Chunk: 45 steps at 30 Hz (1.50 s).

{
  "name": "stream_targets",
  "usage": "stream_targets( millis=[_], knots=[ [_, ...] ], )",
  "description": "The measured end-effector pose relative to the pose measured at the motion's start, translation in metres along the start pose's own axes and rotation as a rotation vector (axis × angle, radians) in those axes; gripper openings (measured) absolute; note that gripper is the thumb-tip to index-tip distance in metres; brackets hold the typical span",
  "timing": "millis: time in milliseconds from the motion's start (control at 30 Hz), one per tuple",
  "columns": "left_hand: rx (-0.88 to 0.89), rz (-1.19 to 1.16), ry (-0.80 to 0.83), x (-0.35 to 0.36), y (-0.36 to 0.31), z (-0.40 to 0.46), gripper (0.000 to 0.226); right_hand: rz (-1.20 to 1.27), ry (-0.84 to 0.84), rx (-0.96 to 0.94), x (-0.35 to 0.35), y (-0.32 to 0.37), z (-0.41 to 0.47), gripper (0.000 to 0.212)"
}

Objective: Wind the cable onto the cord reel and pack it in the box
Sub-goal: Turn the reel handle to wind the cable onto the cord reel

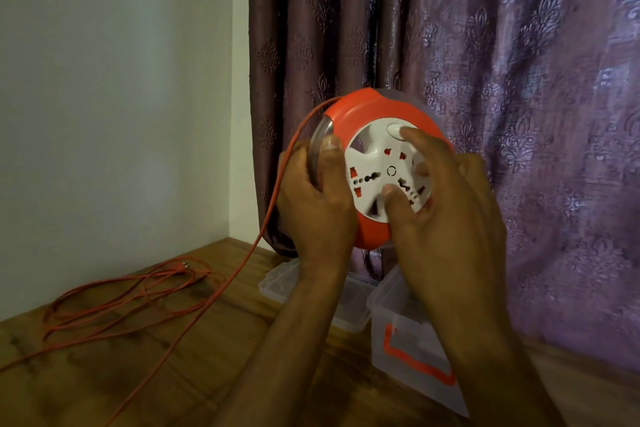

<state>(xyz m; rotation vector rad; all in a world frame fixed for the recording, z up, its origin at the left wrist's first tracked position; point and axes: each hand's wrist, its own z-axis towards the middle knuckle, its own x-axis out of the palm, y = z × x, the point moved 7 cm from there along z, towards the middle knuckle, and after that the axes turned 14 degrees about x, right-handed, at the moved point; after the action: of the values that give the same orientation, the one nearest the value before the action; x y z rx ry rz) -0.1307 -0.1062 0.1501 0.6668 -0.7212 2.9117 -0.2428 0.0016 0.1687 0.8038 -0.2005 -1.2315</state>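
I hold an orange cord reel with a white socket face upright in the air above the table. My left hand grips its left rim, thumb on the front edge. My right hand lies over the white face with curled fingers, one fingertip on the white knob near the top. The orange cable runs down from the reel's left side to loose loops on the table at left, where its plug end lies. A clear plastic box with orange trim stands below my right forearm.
A clear lid or second container lies beside the box, behind my left forearm. The wooden table meets a white wall at left. A purple patterned curtain hangs right behind the reel.
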Motion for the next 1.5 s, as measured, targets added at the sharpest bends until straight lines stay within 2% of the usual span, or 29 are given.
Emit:
stream_targets(
  millis=[67,167,233,400,600,733,833,933,1000,1100,1200,1333,1500],
  knots=[
    [0.007,-0.001,-0.003,0.000,0.001,-0.001,0.043,-0.104,0.064,-0.041,0.005,0.005,-0.003,0.054],
    [-0.001,0.012,0.008,0.002,0.002,-0.003,0.019,-0.222,0.158,-0.059,0.012,0.005,-0.005,0.057],
    [0.012,0.005,0.011,0.002,0.002,-0.003,0.014,-0.261,0.206,-0.064,0.015,0.005,-0.006,0.061],
    [0.077,-0.009,0.026,0.004,-0.002,-0.003,0.030,-0.241,0.109,-0.089,0.007,0.005,-0.005,0.060],
    [0.134,0.063,0.037,0.005,-0.011,-0.004,0.015,-0.177,0.036,0.055,0.000,-0.005,-0.001,0.058],
    [0.171,0.081,0.045,0.007,-0.016,-0.010,0.033,-0.132,-0.007,0.156,-0.003,-0.014,0.003,0.058],
    [0.189,0.094,0.048,0.010,-0.019,-0.013,0.041,-0.035,-0.026,0.236,-0.004,-0.021,0.008,0.053],
    [0.158,0.093,0.039,0.008,-0.016,-0.010,0.021,0.100,0.040,0.280,-0.003,-0.027,0.012,0.037],
    [0.139,0.089,0.053,0.008,-0.015,-0.008,0.008,0.131,0.041,0.238,-0.007,-0.026,0.013,0.029],
    [0.094,0.064,0.042,0.007,-0.010,-0.007,0.015,0.058,-0.043,0.071,-0.018,-0.014,0.013,0.020],
    [0.078,0.048,0.011,0.003,-0.007,-0.004,0.022,-0.089,0.012,-0.059,-0.016,-0.004,0.011,0.039],
    [0.067,0.052,0.007,0.003,-0.008,-0.004,0.010,-0.186,0.230,-0.128,0.001,0.003,0.003,0.064],
    [0.056,0.039,0.007,0.001,-0.010,-0.003,0.011,-0.233,0.237,-0.180,0.005,0.010,0.002,0.074]
  ],
)
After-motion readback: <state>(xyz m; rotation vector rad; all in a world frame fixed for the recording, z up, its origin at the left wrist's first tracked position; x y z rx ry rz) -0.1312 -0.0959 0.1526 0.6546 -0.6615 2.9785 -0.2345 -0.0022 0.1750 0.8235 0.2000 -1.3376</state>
